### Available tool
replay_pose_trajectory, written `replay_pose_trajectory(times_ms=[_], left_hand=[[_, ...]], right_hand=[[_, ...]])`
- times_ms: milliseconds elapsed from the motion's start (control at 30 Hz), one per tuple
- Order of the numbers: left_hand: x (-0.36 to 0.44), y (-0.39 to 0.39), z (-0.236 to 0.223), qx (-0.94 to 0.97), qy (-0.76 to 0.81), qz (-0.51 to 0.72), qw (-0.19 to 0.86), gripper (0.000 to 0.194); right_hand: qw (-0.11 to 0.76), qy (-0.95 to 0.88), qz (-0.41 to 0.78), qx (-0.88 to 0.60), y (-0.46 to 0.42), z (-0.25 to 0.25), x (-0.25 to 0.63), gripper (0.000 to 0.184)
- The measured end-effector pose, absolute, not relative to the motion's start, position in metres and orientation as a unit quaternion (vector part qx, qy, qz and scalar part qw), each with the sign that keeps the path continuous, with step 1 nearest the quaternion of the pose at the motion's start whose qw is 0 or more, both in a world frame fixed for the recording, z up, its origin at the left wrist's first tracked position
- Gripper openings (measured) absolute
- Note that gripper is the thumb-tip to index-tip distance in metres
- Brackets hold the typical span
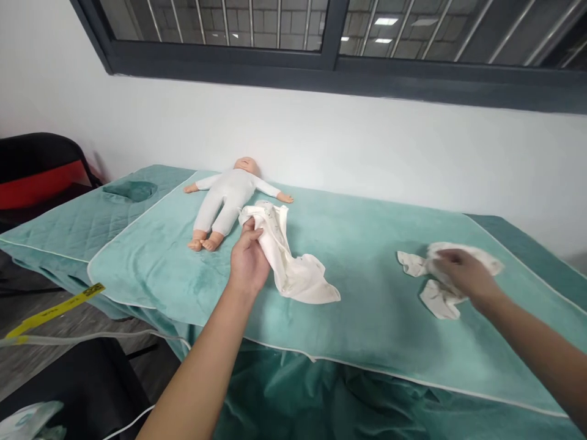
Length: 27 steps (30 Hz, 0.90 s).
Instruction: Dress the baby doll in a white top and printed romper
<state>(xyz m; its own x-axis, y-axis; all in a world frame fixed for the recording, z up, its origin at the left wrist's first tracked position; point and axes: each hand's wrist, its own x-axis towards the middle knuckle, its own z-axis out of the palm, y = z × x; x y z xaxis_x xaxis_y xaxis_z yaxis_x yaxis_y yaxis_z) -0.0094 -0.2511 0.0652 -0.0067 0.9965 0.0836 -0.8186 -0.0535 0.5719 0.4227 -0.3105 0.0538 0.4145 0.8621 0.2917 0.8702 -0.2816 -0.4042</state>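
While my left hand (250,260) pinches a long white cloth (293,272) near the doll (232,188), my right hand (461,272) is at a rumpled white cloth (439,299) on the right side of the green sheet (348,339). That hand is blurry, so I can't tell if it grips.

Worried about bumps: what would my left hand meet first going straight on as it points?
Past the white cloth your left hand holds, probably the doll's nearer arm, though the hand may pass above; depth is unclear.
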Motion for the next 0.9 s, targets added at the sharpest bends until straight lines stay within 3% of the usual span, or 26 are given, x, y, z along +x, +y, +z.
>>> replay_pose_trajectory(times_ms=[100, 167, 333, 433, 567, 633, 700, 800, 900], left_hand=[[-0.004, -0.256, 0.074, 0.256, 0.185, 0.672, 0.67, 0.027], [0.002, -0.26, 0.082, 0.275, 0.185, 0.669, 0.666, 0.027], [0.028, -0.271, 0.102, 0.356, 0.202, 0.657, 0.633, 0.024], [0.035, -0.274, 0.111, 0.464, 0.243, 0.623, 0.581, 0.025], [0.021, -0.276, 0.124, 0.699, 0.412, 0.487, 0.325, 0.034], [0.01, -0.278, 0.133, 0.735, 0.497, 0.422, 0.185, 0.031], [0.005, -0.279, 0.139, 0.745, 0.513, 0.41, 0.112, 0.031], [0.011, -0.272, 0.144, 0.769, 0.424, 0.456, 0.144, 0.037], [0.024, -0.249, 0.142, 0.752, 0.382, 0.461, 0.276, 0.017]], right_hand=[[0.212, -0.619, 0.064, -0.754, -0.31, 0.03, 0.389, 0.015], [0.212, -0.648, 0.073, -0.728, -0.31, 0.027, 0.354, 0.026], [0.293, -0.724, 0.276, -0.56, -0.317, 0.064, 0.247, 0.047], [0.321, -0.778, 0.254, -0.477, -0.309, 0.087, 0.205, 0.032], [0.397, -0.714, 0.243, -0.523, -0.281, 0.107, 0.195, 0.016], [0.437, -0.69, 0.246, -0.522, -0.271, 0.121, 0.198, 0.015], [0.443, -0.71, 0.243, -0.491, -0.267, 0.14, 0.198, 0.016], [0.412, -0.774, 0.208, -0.433, -0.268, 0.167, 0.192, 0.016], [0.349, -0.829, 0.119, -0.42, -0.264, 0.186, 0.189, 0.018]])
